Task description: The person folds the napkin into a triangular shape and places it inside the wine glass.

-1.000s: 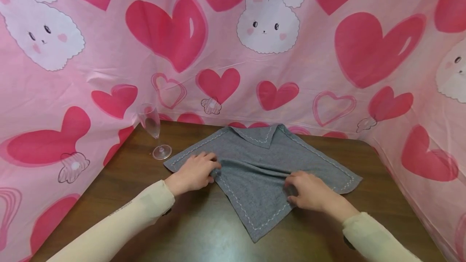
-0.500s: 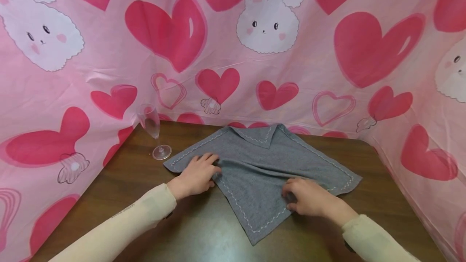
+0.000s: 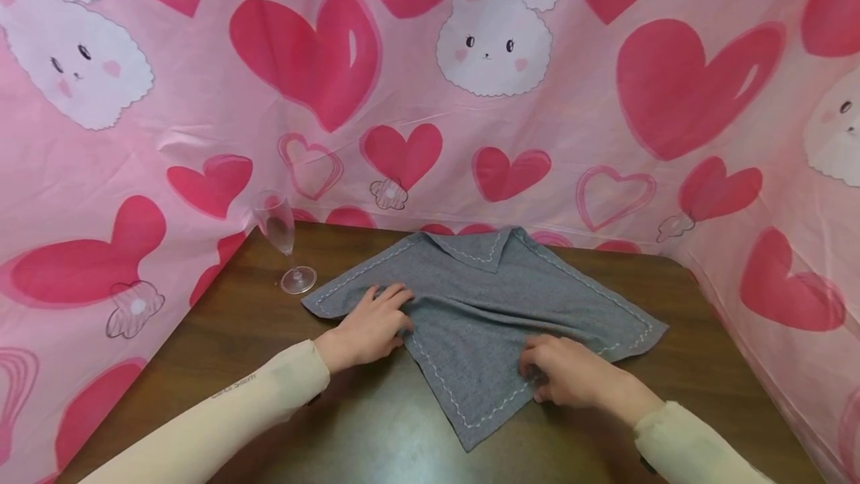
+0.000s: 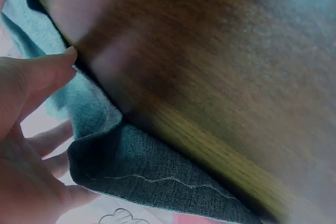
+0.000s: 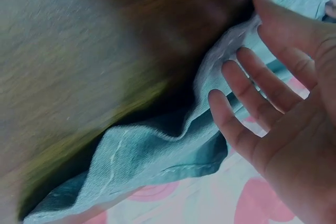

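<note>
A grey cloth with white stitching lies like a diamond on the dark wooden table, its far corner folded down. My left hand lies on the cloth's left edge, fingers on top. In the left wrist view my left hand's thumb meets the cloth, which is bunched between thumb and fingers. My right hand holds the cloth's lower right edge. In the right wrist view that hand's fingers are spread against a lifted fold of cloth. A raised crease runs between the two hands.
A clear champagne flute stands upright at the table's back left, a short way from the cloth's left corner. Pink sheeting with hearts and rabbits walls the table at the back and both sides. Bare wood shows near me.
Both hands have slid slightly toward me along the cloth's lower edges. The crease between them has shifted a little, and the cloth's near corner has crept slightly nearer.
</note>
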Tool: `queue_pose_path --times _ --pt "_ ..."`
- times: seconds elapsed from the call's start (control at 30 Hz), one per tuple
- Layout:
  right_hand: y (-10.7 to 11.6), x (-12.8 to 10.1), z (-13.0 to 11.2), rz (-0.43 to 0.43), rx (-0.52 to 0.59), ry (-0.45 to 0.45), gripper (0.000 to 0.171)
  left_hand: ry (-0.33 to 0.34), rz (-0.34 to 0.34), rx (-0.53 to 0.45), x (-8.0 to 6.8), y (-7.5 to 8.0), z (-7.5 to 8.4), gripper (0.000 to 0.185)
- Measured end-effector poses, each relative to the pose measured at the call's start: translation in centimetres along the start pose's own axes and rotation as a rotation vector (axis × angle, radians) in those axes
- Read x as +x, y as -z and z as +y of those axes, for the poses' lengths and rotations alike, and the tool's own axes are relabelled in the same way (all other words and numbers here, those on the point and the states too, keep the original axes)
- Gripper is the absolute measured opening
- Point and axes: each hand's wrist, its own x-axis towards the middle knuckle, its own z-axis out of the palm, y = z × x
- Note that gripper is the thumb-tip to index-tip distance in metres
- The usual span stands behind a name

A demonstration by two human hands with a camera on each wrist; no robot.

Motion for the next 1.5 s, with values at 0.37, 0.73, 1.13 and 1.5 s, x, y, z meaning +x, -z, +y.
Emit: queue_pose_path --times 0.37,0.73,1.13,1.5 --pt "-0.6 -0.1 -0.6 0.052 -0.072 0.072 0.025 -0.018 0.035 0.02 0.1 -0.1 0.1 0.011" --pt "0.0 -0.3 -0.7 0.111 -0.036 0.093 0.019 -0.006 0.052 -0.064 0.1 0.4 0.1 0.009" --pt "1.4 -0.3 -1.2 0.157 0.032 0.011 0.025 0.016 0.055 -0.125 -0.2 1.2 0.5 0.007" --pt "1.7 -0.6 -1.6 0.173 0.058 -0.035 0.024 0.035 0.079 -0.181 -0.5 1.4 0.9 0.009"
